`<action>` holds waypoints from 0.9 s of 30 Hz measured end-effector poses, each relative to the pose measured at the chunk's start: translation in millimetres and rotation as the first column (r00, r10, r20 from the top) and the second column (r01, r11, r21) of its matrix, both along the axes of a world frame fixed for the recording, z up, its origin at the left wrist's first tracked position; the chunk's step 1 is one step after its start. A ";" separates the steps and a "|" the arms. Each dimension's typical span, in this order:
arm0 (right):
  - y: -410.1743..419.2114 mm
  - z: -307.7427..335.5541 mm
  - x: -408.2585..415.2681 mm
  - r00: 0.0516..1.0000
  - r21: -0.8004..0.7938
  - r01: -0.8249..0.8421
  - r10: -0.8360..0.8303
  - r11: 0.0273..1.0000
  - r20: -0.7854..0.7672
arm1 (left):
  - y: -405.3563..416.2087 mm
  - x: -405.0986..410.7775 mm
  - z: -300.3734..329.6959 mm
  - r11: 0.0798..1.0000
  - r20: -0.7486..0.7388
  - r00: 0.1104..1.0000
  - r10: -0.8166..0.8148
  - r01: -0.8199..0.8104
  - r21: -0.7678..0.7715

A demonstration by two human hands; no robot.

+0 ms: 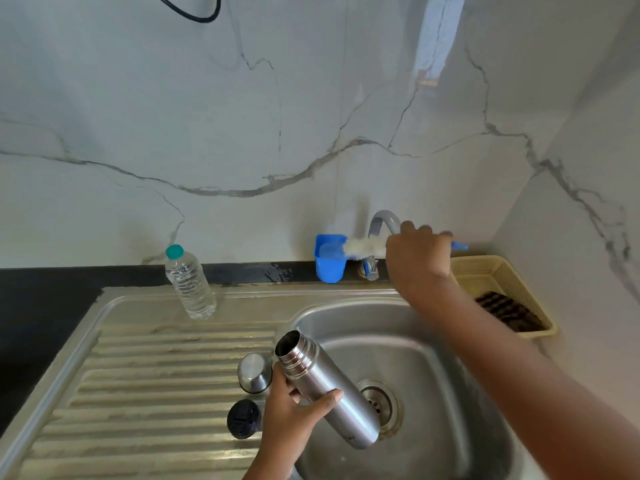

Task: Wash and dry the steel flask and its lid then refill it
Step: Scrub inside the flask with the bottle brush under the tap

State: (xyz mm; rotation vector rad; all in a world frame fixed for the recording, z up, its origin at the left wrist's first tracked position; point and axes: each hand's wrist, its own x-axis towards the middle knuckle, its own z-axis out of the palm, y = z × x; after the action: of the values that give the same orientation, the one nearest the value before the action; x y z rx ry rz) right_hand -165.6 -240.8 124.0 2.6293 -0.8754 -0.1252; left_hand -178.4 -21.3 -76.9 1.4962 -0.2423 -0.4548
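My left hand [294, 407] grips the open steel flask [322, 382] round its middle, tilted over the sink basin [433, 393], mouth up and to the left. Two parts of the flask's top lie on the ribbed drainboard [145, 393] beside it: a steel cap [254, 372] upside down, and a black stopper [243, 418]. My right hand [417, 254] holds a bottle brush [363, 246] by its blue handle at the back of the sink. Its white bristles reach into a blue cup [329, 263].
A grey tap [379, 223] rises behind my right hand. A clear water bottle [189, 284] with a teal cap stands on the sink's back edge. A beige basket [502, 271] with a dark scrubber sits at the right against the wall. The drain [379, 403] is under the flask's base.
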 end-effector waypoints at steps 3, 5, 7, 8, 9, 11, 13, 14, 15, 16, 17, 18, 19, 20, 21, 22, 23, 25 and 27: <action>10.3 -25.1 -9.9 1.000 0.083 -0.016 0.014 0.996 0.020 | 0.5 -3.6 0.6 1.000 0.003 1.000 0.003 -0.003 -0.007; 14.0 -40.7 -16.4 0.999 0.187 -0.020 0.014 0.982 0.036 | 2.2 -6.0 0.8 1.000 0.021 1.000 0.001 -0.001 -0.011; 15.0 -53.5 -22.8 0.996 0.290 -0.017 -0.008 0.957 0.084 | 4.5 -8.2 -0.2 1.000 0.023 1.000 0.000 0.000 -0.008; 14.4 -59.0 -25.5 0.993 0.326 -0.019 -0.021 0.945 0.119 | 5.7 -8.6 -1.2 1.000 0.014 1.000 0.002 -0.002 -0.009; 13.9 -63.0 -27.7 0.988 0.354 -0.022 -0.035 0.935 0.152 | 6.9 -8.7 -1.9 1.000 0.004 1.000 0.003 -0.003 -0.010; 12.8 -68.9 -31.3 0.977 0.399 -0.022 -0.065 0.917 0.203 | 8.4 -7.9 -2.6 1.000 -0.013 1.000 0.014 -0.014 -0.009; 11.7 -74.4 -34.5 0.961 0.419 -0.022 -0.096 0.908 0.259 | 8.7 -6.7 -3.9 0.999 -0.034 0.999 0.029 -0.030 -0.014; 11.3 -77.8 -36.2 0.951 0.419 -0.022 -0.110 0.908 0.290 | 8.6 -6.4 -4.1 0.999 -0.041 0.999 0.034 -0.034 -0.017; 10.9 -81.6 -38.7 0.940 0.419 -0.023 -0.123 0.908 0.318 | 8.1 -6.2 -3.7 0.999 -0.042 0.998 0.035 -0.036 -0.021; 10.6 -86.2 -40.8 0.933 0.422 -0.023 -0.132 0.907 0.336 | 7.4 -6.1 -2.7 0.999 -0.041 0.998 0.037 -0.038 -0.026; 10.7 -90.8 -43.3 0.930 0.427 -0.024 -0.136 0.904 0.340 | 6.6 -6.0 -1.6 0.999 -0.037 0.999 0.039 -0.040 -0.034; 11.1 -94.8 -45.6 0.932 0.434 -0.026 -0.135 0.901 0.336 | 6.0 -6.1 -0.6 0.998 -0.035 0.999 0.041 -0.042 -0.040; 11.4 -97.6 -47.5 0.932 0.439 -0.029 -0.134 0.898 0.337 | 5.5 -6.3 0.1 0.998 -0.032 0.999 0.042 -0.043 -0.046; 11.2 -99.8 -49.2 0.928 0.440 -0.032 -0.137 0.897 0.347 | 5.3 -6.9 0.3 0.998 -0.031 0.999 0.045 -0.046 -0.052; 10.9 -101.2 -49.9 0.921 0.435 -0.034 -0.141 0.900 0.364 | 5.3 -7.7 0.2 0.997 -0.031 0.998 0.048 -0.049 -0.061; 10.3 -102.6 -50.1 0.915 0.427 -0.035 -0.143 0.904 0.378 | 5.3 -8.5 0.4 0.996 -0.032 0.998 0.050 -0.052 -0.071; 9.9 -103.3 -49.9 0.912 0.422 -0.037 -0.142 0.906 0.384 | 5.3 -9.5 0.9 0.995 -0.032 0.998 0.053 -0.055 -0.078; 9.2 -104.3 -49.9 0.917 0.431 -0.047 -0.132 0.901 0.376 | 4.9 -11.5 2.2 0.994 -0.026 0.997 0.069 -0.071 -0.084; 8.8 -105.8 -51.1 0.916 0.428 -0.055 -0.125 0.902 0.381 | 4.9 -12.7 3.3 0.992 -0.017 0.997 0.081 -0.082 -0.093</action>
State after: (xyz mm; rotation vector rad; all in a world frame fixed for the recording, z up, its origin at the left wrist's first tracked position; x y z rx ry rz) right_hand -216.8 -231.9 18.2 3.1209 -1.1397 0.2544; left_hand -191.2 -16.4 -73.7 1.4057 -0.1890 -0.3831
